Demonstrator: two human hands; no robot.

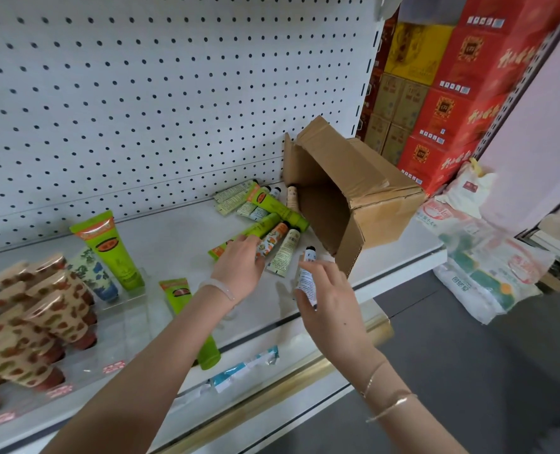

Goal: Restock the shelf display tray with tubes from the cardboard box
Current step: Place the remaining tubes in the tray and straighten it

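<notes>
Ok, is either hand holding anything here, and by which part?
The right hand grips a white tube round its lower body, black cap up and free. The left hand lies on the spilled tubes; whether it grips one cannot be told.

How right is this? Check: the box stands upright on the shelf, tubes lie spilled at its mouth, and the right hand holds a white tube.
No: the box lies on its side on the shelf, not upright; tubes lie spilled at its mouth, and the right hand holds a white tube. The head view shows it.
</notes>
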